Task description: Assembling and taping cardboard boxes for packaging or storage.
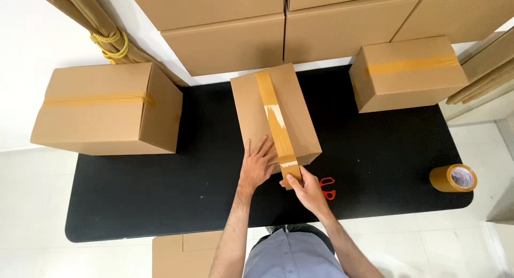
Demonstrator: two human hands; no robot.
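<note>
Both hands, left and right, press the taped box's near end.

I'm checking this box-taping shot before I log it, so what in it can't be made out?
- Scissors: only the orange handles show in the head view; the right hand hides the blades.
- Near face of the middle box: hidden by both hands, so where the tape strip ends is unclear.
- Left hand: its palm side is hidden.
- Stacked boxes: cut off by the top edge.
</note>
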